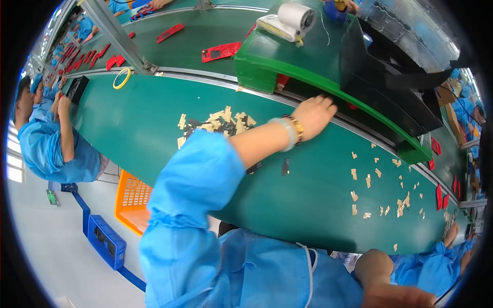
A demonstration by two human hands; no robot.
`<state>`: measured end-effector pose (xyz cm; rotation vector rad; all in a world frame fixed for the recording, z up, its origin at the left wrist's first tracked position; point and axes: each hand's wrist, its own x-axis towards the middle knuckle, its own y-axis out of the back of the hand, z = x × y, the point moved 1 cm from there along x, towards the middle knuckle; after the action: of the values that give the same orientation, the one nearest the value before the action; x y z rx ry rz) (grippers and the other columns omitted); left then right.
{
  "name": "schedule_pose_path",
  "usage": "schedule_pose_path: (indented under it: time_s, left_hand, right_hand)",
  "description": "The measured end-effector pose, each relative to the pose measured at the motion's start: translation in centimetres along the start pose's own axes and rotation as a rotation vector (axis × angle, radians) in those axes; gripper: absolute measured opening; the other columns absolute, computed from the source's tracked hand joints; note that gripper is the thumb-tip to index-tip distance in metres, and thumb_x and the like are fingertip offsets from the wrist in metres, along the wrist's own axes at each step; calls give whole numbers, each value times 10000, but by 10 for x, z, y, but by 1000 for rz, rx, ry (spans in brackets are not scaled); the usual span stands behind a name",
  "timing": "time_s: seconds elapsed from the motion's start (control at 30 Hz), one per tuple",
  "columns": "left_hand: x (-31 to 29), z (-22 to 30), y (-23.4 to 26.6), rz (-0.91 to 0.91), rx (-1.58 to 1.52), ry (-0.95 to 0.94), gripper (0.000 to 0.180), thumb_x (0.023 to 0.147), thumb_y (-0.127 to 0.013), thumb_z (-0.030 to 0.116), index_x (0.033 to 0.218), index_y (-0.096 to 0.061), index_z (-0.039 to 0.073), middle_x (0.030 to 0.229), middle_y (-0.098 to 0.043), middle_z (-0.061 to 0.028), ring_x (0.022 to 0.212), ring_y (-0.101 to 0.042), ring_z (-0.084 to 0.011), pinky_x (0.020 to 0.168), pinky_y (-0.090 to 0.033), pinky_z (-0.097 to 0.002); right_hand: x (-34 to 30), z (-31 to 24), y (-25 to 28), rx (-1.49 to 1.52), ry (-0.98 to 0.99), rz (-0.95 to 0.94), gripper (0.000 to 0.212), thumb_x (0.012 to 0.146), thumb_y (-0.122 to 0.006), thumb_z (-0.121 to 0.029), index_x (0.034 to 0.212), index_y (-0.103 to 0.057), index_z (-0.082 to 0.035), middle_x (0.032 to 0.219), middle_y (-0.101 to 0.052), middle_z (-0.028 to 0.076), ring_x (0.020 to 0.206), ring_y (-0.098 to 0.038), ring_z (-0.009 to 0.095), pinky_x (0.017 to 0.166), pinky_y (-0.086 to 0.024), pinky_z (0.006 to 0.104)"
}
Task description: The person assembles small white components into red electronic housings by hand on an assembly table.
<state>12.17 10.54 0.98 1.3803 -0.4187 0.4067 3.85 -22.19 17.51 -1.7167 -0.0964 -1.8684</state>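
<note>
My left hand reaches across the green table to the metal rail at the far edge, under a green raised shelf. Its fingers are stretched forward and slightly bent, with nothing visible in them; the fingertips are partly hidden. A bead bracelet and a pale bangle circle that wrist. Beyond my left sleeve lies a pile of small beige and black flat pieces. One black flat piece lies alone near the forearm. My right hand is low at the bottom right, its fingers cut off by the picture's edge.
Small beige pieces are scattered over the right part of the table. A yellow tape ring lies at the far left. Red phone-shaped frames lie on the conveyor behind. White rolls and a black bin stand on the shelf. Co-workers sit alongside.
</note>
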Motion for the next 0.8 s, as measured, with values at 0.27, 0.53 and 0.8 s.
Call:
schedule_pose_path:
  time_s: [0.27, 0.53, 0.8]
  left_hand:
    - [56, 28, -40, -13, -34, 82, 354, 820, -540, 90, 1160, -576, 0, 1123, -620, -187, 1021, -598, -351, 932, -460, -437]
    - [-59, 105, 32, -211, -515, -17, 355, 815, -594, 36, 1167, -586, -6, 1079, -615, -146, 1033, -564, -316, 910, -481, -393]
    - [-132, 38, 109, -124, -181, 264, 337, 739, -682, -17, 1067, -628, 38, 1011, -616, -115, 963, -575, -303, 834, -496, -378]
  right_hand:
    - [7, -15, 6, -1446, 237, 62, 408, 1011, -449, -306, 1263, -524, 7, 1273, -540, 198, 1179, -511, 307, 999, -399, 419]
    - [6, -3, 12, -1940, 287, 27, 370, 1016, -465, -287, 1261, -527, -17, 1219, -576, 168, 1112, -561, 280, 932, -465, 396]
    - [-25, 18, 27, -276, 2, -241, 481, 980, -493, -435, 1328, -506, -104, 1278, -555, 109, 1123, -557, 281, 905, -480, 431]
